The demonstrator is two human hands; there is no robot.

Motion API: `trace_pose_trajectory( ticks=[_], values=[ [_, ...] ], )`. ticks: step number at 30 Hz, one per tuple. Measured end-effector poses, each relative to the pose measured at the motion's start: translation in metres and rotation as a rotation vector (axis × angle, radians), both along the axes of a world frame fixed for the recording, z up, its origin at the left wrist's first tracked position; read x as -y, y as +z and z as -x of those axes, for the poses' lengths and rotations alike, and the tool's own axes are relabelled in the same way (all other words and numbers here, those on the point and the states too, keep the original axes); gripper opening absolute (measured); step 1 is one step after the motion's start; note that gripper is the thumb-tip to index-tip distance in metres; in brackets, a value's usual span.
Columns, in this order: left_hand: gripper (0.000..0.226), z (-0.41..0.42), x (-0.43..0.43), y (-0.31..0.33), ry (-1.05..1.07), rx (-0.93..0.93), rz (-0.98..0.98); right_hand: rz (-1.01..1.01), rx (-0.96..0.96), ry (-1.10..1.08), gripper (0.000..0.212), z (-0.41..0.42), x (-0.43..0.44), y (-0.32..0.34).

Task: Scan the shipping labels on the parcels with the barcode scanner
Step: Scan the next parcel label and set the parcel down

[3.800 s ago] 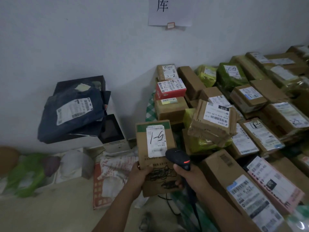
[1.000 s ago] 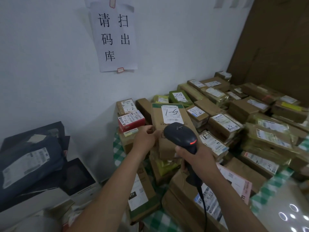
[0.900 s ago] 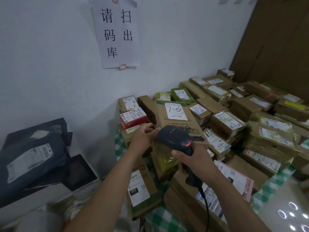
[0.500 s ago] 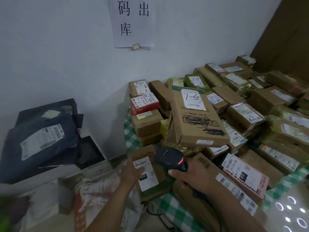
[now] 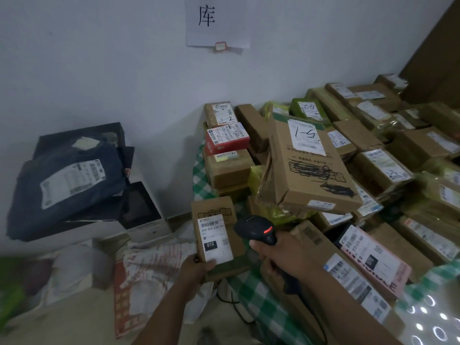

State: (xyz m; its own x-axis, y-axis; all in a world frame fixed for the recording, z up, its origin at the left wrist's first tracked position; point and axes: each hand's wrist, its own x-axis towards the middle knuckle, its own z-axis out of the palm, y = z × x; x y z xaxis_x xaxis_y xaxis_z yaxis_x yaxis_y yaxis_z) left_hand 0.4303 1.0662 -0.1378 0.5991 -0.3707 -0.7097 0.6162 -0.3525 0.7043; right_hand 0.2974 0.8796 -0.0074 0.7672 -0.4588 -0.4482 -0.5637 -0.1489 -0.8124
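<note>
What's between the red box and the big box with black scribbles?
A plain brown cardboard box lies between the red box and the big black-scribbled brown cardboard box, in the head view.

Matt brown cardboard makes the parcel (image 5: pixel 237 245) in the left grip (image 5: pixel 196 270), its white paper label (image 5: pixel 216 239) smooth. The right grip (image 5: pixel 281 257) holds a barcode scanner (image 5: pixel 256 229) of matt black plastic. Below both lies soft checked cloth (image 5: pixel 258 295).
</note>
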Motion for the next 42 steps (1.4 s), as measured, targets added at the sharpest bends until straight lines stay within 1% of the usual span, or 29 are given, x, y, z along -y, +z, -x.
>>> trace_pose_trajectory(
  ticks=[2,5,9,14,18,24,27,29,32,34,37,39,42],
  values=[
    [0.028,-0.002,-0.009,0.005,0.044,0.101,0.014,-0.048,0.035,0.003,0.042,-0.004,-0.002,0.001],
    [0.048,-0.009,-0.018,0.014,0.159,0.255,-0.008,-0.100,0.060,0.021,0.041,-0.014,-0.007,0.006],
    [0.050,-0.016,-0.029,0.022,0.233,0.365,-0.040,-0.133,0.068,0.077,0.039,-0.024,-0.016,0.015],
    [0.051,-0.016,-0.035,0.027,0.267,0.391,-0.047,-0.180,0.084,0.133,0.034,-0.027,-0.023,0.027],
    [0.051,-0.015,-0.038,0.032,0.287,0.380,-0.019,-0.167,0.086,0.157,0.038,-0.027,-0.024,0.034],
    [0.048,-0.012,-0.041,0.039,0.306,0.377,0.013,-0.201,0.122,0.180,0.037,-0.025,-0.027,0.039],
    [0.046,-0.010,-0.041,0.039,0.272,0.347,0.026,-0.191,0.136,0.180,0.036,-0.022,-0.028,0.041],
    [0.042,-0.007,-0.038,0.038,0.209,0.275,0.033,-0.178,0.160,0.162,0.034,-0.018,-0.026,0.043],
    [0.029,0.004,-0.027,0.034,0.089,0.178,0.028,-0.114,0.171,0.108,0.035,-0.007,-0.018,0.044],
    [0.022,0.015,-0.017,0.030,0.013,0.145,0.020,-0.080,0.166,0.059,0.036,0.004,-0.009,0.042],
    [0.024,0.028,0.000,0.020,-0.043,0.093,0.016,-0.057,0.155,0.007,0.037,0.023,0.001,0.038],
    [0.029,0.033,0.013,0.018,-0.043,0.109,-0.036,-0.065,0.171,-0.001,0.038,0.033,0.005,0.035],
    [0.039,0.035,0.030,0.018,-0.120,0.270,-0.202,-0.042,0.205,-0.002,0.039,0.045,0.007,0.034]
  ],
)
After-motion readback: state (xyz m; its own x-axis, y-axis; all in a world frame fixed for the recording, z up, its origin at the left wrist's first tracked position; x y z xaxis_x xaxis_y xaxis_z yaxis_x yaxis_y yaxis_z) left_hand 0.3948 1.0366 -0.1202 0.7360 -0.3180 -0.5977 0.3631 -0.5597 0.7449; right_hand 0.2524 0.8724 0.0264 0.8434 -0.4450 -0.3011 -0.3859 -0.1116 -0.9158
